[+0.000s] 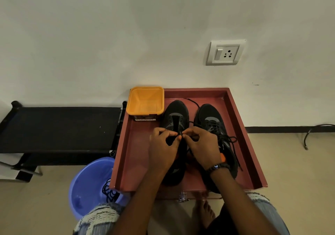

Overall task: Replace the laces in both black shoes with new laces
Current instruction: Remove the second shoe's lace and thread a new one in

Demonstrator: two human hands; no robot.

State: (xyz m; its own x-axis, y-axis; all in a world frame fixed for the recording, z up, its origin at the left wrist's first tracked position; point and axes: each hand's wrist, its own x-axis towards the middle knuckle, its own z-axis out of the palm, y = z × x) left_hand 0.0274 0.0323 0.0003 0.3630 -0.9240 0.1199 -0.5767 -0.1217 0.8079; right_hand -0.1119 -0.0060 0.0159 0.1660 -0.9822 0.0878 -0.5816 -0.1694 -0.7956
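Observation:
Two black shoes stand side by side in a red tray [135, 158]. The left shoe [175, 116] shows bare eyelets and an exposed tongue. The right shoe [211, 118] is laced, its black lace ends trailing to the right. My left hand [163, 147] and my right hand [203, 147] meet over the left shoe's tongue. Both pinch a black lace [180, 133] between thumb and fingertips. A loose black lace [193, 102] lies between the shoe toes at the back of the tray.
An empty orange tub [145, 100] sits at the tray's back left corner. A blue basin [90, 184] with a black lace in it stands on the floor at left. A black cot [59, 127] is further left. My knees and a bare foot show below.

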